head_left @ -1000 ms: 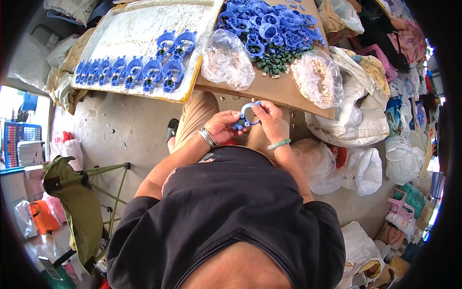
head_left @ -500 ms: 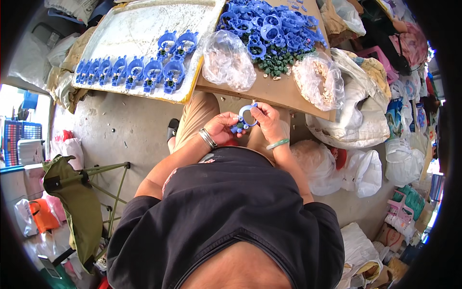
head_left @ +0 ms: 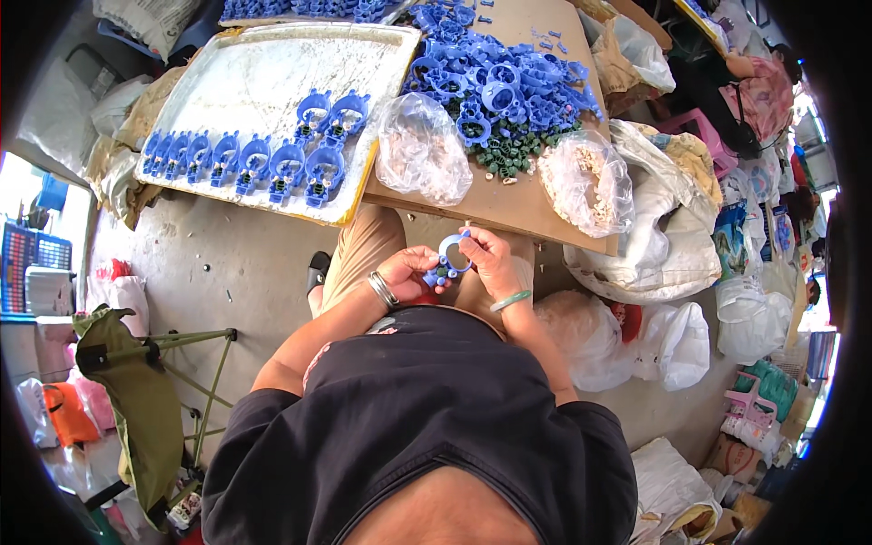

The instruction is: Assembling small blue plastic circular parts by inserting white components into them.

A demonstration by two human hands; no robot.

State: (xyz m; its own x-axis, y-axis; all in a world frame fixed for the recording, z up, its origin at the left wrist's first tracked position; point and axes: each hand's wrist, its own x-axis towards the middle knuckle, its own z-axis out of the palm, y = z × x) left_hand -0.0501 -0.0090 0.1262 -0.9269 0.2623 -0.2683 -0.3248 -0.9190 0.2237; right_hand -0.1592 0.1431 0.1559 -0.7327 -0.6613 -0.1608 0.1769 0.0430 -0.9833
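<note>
Over my lap, my left hand (head_left: 406,272) grips the lower end of a blue plastic figure with a ring-shaped top (head_left: 443,253). The fingers of my right hand (head_left: 491,261) are closed on the ring's right side. A tiny pale bit shows at its fingertips; I cannot make out what it is. Beyond my hands, on the brown board (head_left: 545,227), lies a heap of blue ringed parts (head_left: 501,94) with small dark green pieces (head_left: 509,160) at its near edge. Clear bags of cream-coloured bits lie beside them, one on the left (head_left: 422,156), one on the right (head_left: 599,186).
A white tray with a yellow edge (head_left: 236,73) holds several upright blue figures (head_left: 253,163), mostly in a row. White sacks (head_left: 658,236) crowd the board's right side. A green folding stool (head_left: 136,400) stands at my left.
The whole view has shifted slightly, with a further tray of blue parts now showing at the top. Both hands still hold the blue figure, its ring turned slightly.
</note>
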